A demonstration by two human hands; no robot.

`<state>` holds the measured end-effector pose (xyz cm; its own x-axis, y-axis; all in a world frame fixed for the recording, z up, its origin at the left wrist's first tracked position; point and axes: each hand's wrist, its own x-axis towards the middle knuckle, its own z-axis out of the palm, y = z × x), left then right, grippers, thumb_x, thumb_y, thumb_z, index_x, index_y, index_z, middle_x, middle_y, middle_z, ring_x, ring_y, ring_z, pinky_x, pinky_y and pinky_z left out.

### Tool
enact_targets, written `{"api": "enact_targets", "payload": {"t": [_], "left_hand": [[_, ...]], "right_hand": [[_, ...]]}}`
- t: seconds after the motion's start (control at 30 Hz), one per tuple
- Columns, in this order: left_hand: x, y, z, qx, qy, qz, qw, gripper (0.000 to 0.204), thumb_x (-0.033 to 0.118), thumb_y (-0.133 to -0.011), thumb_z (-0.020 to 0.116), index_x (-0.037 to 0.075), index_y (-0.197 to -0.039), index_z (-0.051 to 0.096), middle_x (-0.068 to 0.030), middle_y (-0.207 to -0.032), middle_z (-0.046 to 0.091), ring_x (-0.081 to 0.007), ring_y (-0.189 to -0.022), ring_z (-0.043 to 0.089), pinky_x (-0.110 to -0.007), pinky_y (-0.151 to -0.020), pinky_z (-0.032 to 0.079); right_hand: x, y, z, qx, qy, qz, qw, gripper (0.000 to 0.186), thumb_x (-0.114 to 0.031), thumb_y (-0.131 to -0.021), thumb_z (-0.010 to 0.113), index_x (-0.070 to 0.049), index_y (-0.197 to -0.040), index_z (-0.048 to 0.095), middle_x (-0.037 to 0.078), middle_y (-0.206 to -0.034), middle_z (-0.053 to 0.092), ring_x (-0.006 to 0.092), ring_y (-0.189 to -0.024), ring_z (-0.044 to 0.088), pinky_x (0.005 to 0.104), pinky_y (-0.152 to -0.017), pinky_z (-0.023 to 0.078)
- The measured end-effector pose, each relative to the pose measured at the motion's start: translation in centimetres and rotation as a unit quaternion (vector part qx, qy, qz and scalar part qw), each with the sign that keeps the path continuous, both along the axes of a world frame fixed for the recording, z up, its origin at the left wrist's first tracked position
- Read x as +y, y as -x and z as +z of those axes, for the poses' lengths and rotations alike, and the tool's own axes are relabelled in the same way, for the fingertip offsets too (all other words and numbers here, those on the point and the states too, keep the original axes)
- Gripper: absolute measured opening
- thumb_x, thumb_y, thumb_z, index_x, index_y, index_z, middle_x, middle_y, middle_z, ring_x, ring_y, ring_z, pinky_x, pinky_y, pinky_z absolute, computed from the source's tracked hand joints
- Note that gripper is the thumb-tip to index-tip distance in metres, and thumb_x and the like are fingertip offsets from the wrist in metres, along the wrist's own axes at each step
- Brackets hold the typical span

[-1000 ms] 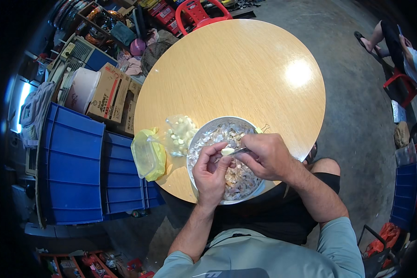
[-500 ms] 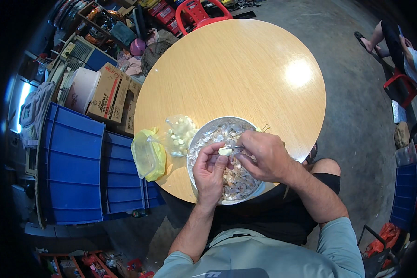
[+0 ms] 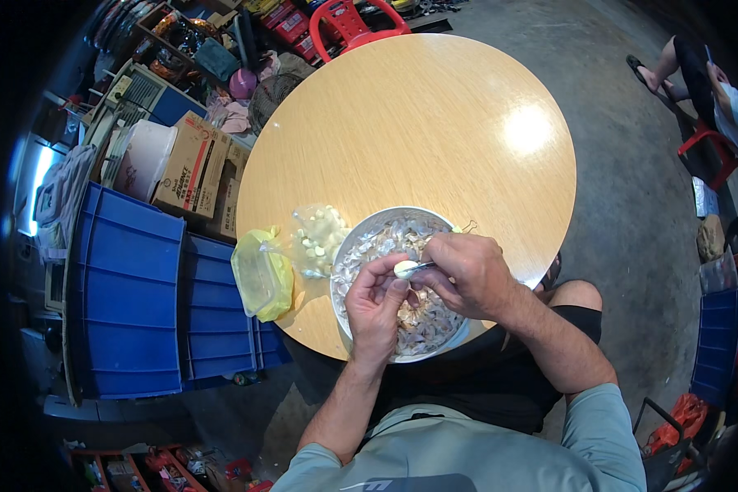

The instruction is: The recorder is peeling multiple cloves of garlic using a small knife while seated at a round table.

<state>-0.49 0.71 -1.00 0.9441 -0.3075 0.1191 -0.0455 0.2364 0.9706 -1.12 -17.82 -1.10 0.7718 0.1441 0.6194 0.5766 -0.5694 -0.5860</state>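
Observation:
My left hand (image 3: 373, 312) pinches a pale peeled-looking garlic clove (image 3: 403, 268) between thumb and fingers. A small knife (image 3: 424, 266) is in my right hand (image 3: 476, 275), its short blade touching the clove; the handle is hidden in my fist. Both hands are over a white round bowl (image 3: 418, 358) filled with unpeeled garlic cloves and loose skins (image 3: 426, 328). Left of the bowl lies a clear plastic bag (image 3: 320, 234) with several pale peeled cloves in it. Beside that bag is a yellow plastic bag (image 3: 284, 299) with a translucent container (image 3: 257, 283) against it.
The round wooden table (image 3: 402, 123) stretches away beyond the bowl. Blue plastic crates (image 3: 131, 287) and a cardboard box (image 3: 193, 164) stand to the left. A red chair (image 3: 353, 29) is at the far edge. Another person's leg (image 3: 668, 66) shows at the far right.
My left hand and the clove have shifted slightly right and the clove is turned a little. The knife stays against it. Nothing else has visibly moved.

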Motion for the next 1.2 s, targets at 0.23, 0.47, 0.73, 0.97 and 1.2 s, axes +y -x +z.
{"api": "enact_targets", "payload": {"t": [0.23,0.47,0.73,0.97,1.2], "left_hand": [[-0.3,0.1,0.2,0.015,0.023,-0.004,1.000,0.029,0.013,-0.098,0.065,-0.001,-0.122,0.059,-0.0069,-0.100,0.069,-0.0094,-0.082,0.062,-0.023,-0.066,0.051],[-0.2,0.1,0.0,0.029,0.049,-0.017,0.998,0.028,0.008,-0.098,0.065,-0.003,-0.123,0.059,-0.0080,-0.102,0.068,-0.0106,-0.083,0.063,-0.024,-0.069,0.054],[0.1,-0.4,0.2,0.067,0.059,0.013,0.996,0.030,0.009,-0.098,0.064,-0.002,-0.125,0.057,-0.0085,-0.105,0.068,-0.0110,-0.087,0.064,-0.024,-0.071,0.053],[0.1,-0.1,0.0,0.092,0.066,0.002,0.993,0.030,0.008,-0.097,0.065,0.001,-0.125,0.057,-0.0083,-0.106,0.069,-0.0117,-0.088,0.065,-0.024,-0.071,0.052],[-0.1,0.1,0.0,0.066,0.057,-0.001,0.996,0.028,0.004,-0.098,0.063,-0.002,-0.125,0.058,-0.0074,-0.103,0.067,-0.0103,-0.085,0.061,-0.024,-0.072,0.051]], "right_hand": [[0.0,-0.2,-0.1,-0.003,-0.033,0.011,0.999,0.030,-0.026,-0.086,0.075,-0.006,-0.084,0.052,0.010,-0.069,0.056,0.0300,-0.065,0.063,0.0426,-0.057,0.049],[-0.4,0.2,0.3,0.017,-0.012,0.017,1.000,0.027,-0.023,-0.085,0.075,-0.007,-0.084,0.053,0.011,-0.070,0.057,0.0299,-0.064,0.064,0.0425,-0.055,0.049],[-0.6,0.3,0.6,0.040,-0.017,0.042,0.998,0.023,-0.016,-0.083,0.074,-0.005,-0.089,0.054,0.012,-0.075,0.060,0.0318,-0.070,0.065,0.0437,-0.061,0.052],[-0.3,-0.2,0.3,-0.002,-0.047,0.010,0.999,0.019,-0.007,-0.080,0.072,-0.003,-0.089,0.056,0.013,-0.072,0.056,0.0331,-0.066,0.062,0.0420,-0.058,0.048],[-0.2,0.1,0.3,0.028,-0.012,0.010,0.999,0.023,-0.018,-0.087,0.071,-0.004,-0.088,0.053,0.013,-0.073,0.057,0.0321,-0.067,0.063,0.0434,-0.059,0.051]]}}
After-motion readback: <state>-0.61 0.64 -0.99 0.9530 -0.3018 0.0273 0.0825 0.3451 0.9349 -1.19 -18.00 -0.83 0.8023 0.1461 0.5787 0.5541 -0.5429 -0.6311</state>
